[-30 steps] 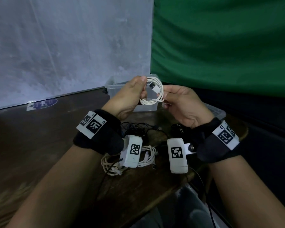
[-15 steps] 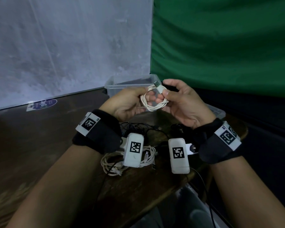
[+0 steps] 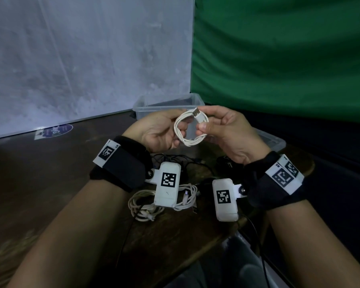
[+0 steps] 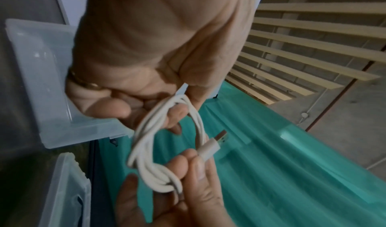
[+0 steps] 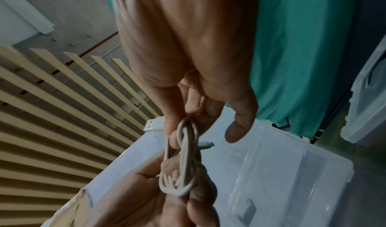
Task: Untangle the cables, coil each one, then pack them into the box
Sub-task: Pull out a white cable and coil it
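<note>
Both hands up over the counter, sharing one coiled white cable. Left hand: fingers curled through the coil's left side, gripping the loops. Right hand: thumb and forefinger pinch the strand just below the USB plug, other fingers loosely bent. Coil is held in the air, just near of the clear box. A second white cable bundle and black cables lie on the counter under the wrists.
</note>
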### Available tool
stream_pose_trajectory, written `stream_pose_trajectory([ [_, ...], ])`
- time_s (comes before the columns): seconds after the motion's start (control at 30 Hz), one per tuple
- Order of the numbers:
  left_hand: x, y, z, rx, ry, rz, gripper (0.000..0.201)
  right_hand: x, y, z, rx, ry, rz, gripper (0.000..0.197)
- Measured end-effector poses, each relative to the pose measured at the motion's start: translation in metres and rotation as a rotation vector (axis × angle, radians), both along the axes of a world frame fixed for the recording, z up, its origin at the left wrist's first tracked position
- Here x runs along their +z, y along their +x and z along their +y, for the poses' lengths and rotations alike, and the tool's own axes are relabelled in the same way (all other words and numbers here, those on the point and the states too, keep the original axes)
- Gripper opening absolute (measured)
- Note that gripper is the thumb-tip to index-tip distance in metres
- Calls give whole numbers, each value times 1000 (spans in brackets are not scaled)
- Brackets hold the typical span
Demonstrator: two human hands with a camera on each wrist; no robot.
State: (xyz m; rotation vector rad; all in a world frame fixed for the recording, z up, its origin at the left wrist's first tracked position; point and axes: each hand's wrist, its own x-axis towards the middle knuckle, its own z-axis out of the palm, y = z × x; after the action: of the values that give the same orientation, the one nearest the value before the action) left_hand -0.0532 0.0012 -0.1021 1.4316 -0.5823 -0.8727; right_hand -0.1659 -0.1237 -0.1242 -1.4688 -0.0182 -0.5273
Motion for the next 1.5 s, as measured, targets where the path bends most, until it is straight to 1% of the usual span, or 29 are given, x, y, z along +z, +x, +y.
stream_pose_trajectory([
  [0.07,1,1,0,58,-34,35,23,-1,0,-1,1,-28,1,34],
  [0.13,1,1,-1,143,-80,109,21,-1,0,-1,18,-46,12,30],
  [0.2,0,2,-3,201,-131,190,23,-1,-1,0,42,-29,31,24],
  [0.27,-2,2,-6,248,-167,235,27,0,-2,0,64,13,45,22],
  [0.4,-5,4,-9,336,-226,265,32,0,-1,-1,72,92,65,18],
  [0.53,-5,4,-9,391,-276,290,36,2,1,-4,18,187,84,13],
  [0.57,-3,3,-8,398,-288,263,36,2,1,-4,-3,220,94,12],
  [0.63,1,2,-5,367,-287,158,34,3,3,-6,-48,288,115,10],
  [0.73,5,1,3,247,-220,-45,32,3,5,-7,-92,371,130,7],
  [0.8,7,0,8,198,-149,-205,29,3,6,-7,-103,399,137,7],
  [0.87,9,-3,11,201,-83,-346,23,4,7,-7,-115,414,141,8],
  [0.97,11,-7,14,242,-38,-495,12,6,7,-7,-130,454,141,13],
  [1.07,10,-7,14,263,-17,-576,5,6,6,-8,-132,491,147,14],
  [1.17,7,-6,11,284,-3,-624,6,6,5,-8,-120,476,150,12],
  [1.33,2,-7,9,313,-12,-686,12,7,3,-8,-99,373,155,11],
  [1.5,4,-9,6,285,-17,-813,6,7,4,-10,-138,389,151,10],
])
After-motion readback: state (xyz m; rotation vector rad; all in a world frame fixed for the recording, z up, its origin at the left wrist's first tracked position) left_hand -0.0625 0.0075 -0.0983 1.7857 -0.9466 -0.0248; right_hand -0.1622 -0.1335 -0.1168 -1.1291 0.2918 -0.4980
